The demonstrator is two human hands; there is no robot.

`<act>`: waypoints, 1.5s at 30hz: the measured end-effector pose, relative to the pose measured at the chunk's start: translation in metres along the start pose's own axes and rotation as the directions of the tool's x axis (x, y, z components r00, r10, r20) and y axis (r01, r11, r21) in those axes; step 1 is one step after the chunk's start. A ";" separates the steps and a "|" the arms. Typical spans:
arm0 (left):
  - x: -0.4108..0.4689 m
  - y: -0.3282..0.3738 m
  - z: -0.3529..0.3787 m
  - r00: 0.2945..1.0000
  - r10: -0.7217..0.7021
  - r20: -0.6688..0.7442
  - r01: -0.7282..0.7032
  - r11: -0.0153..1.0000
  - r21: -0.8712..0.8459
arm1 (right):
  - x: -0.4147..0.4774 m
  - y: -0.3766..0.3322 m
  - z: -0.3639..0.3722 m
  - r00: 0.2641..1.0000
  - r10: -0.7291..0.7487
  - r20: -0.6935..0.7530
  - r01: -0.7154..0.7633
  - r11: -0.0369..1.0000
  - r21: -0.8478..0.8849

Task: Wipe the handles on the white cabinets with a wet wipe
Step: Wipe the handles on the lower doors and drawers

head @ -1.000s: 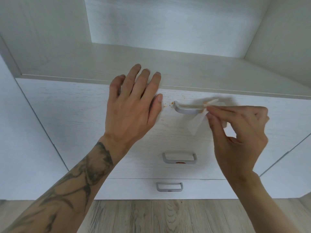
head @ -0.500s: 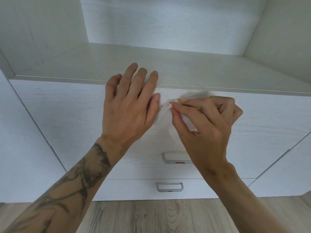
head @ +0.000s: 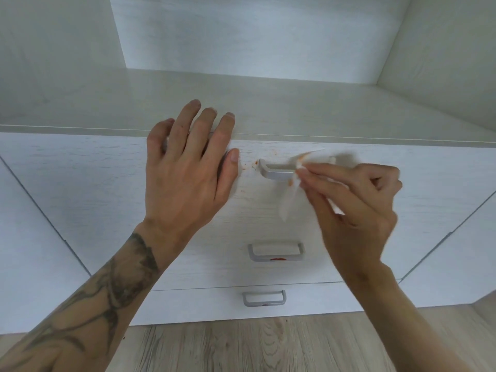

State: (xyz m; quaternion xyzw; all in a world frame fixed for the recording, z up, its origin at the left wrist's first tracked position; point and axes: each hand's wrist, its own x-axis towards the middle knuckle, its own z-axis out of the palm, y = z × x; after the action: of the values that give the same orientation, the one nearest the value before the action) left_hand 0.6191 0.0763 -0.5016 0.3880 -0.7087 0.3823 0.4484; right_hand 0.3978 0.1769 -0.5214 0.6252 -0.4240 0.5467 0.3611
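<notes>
**Wiping the top handle**

Pinching the wet wipe (head: 288,202) between thumb and forefinger of the right hand (head: 357,208), with the other fingers curled. Draped, orange-stained, over the right part of the top handle (head: 276,172).

Left of that handle, bracing with the left hand (head: 185,167) flat on the drawer front (head: 80,167).

Drag firmly leftward along the bar, then dab the orange specks (head: 251,165) just left of it. Below, wipe the red-spotted middle handle (head: 291,257) next.
</notes>
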 end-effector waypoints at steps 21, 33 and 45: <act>-0.001 0.001 0.000 1.000 -0.013 0.024 0.014 1.000 -0.007 | -0.005 -0.015 -0.027 0.905 0.412 0.105 -0.425 0.884 0.195; 0.000 0.003 -0.001 0.999 -0.031 0.025 0.032 0.999 -0.012 | -0.006 -0.033 -0.006 0.962 0.273 0.003 -0.273 0.958 0.084; -0.012 0.002 -0.006 0.996 -0.051 0.068 0.055 0.996 -0.066 | 0.017 -0.075 0.028 0.932 0.303 0.198 -0.329 0.938 0.114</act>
State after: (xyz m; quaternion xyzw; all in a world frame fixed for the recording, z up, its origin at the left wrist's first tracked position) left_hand 0.6230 0.0850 -0.5110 0.4036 -0.7252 0.3329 0.4476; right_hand 0.4786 0.1773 -0.5075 0.6196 -0.5086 0.5693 0.1826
